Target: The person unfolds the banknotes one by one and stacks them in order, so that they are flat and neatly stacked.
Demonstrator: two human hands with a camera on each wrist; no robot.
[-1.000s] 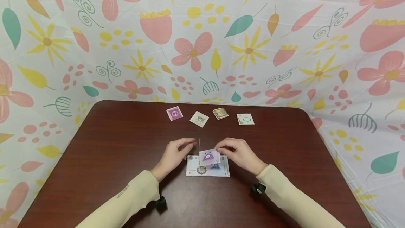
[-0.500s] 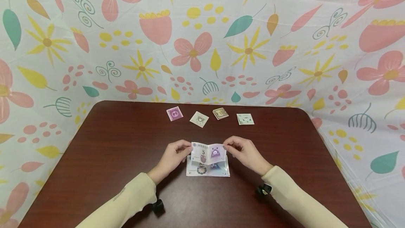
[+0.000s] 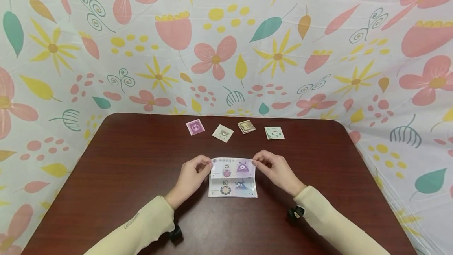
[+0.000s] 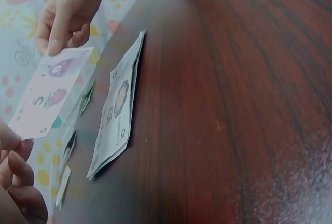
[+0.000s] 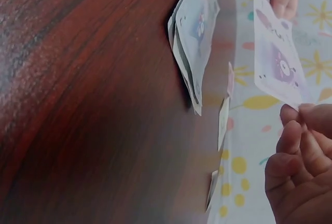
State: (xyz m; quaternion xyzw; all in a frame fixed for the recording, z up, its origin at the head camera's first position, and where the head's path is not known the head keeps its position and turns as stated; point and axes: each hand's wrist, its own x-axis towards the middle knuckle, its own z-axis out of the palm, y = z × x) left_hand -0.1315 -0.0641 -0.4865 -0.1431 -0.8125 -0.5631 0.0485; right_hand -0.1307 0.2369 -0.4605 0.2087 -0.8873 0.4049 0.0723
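A purple play banknote (image 3: pixel 233 168) marked 5 is stretched out flat between both hands, raised above the table. My left hand (image 3: pixel 192 172) pinches its left upper corner between thumb and fingers. At the opposite corner, my right hand (image 3: pixel 277 170) pinches it the same way. Below and partly covered by it in the head view lies a small stack of blue-grey play banknotes (image 3: pixel 233 191), the top one marked 10. In the left wrist view the stack (image 4: pixel 118 107) rests on the table, apart from the raised note (image 4: pixel 52 92).
Along the far side of the dark red table (image 3: pixel 141 148) lie a folded purple note (image 3: pixel 195 127), a pale folded note (image 3: pixel 223 133), a brown folded note (image 3: pixel 246 126) and a green-white folded note (image 3: pixel 274 133). A flower-patterned cloth (image 3: pixel 216 85) hangs behind.
The purple note was folded at first, held by the right hand. The left hand then took its other end, and the hands moved apart, opening it flat.
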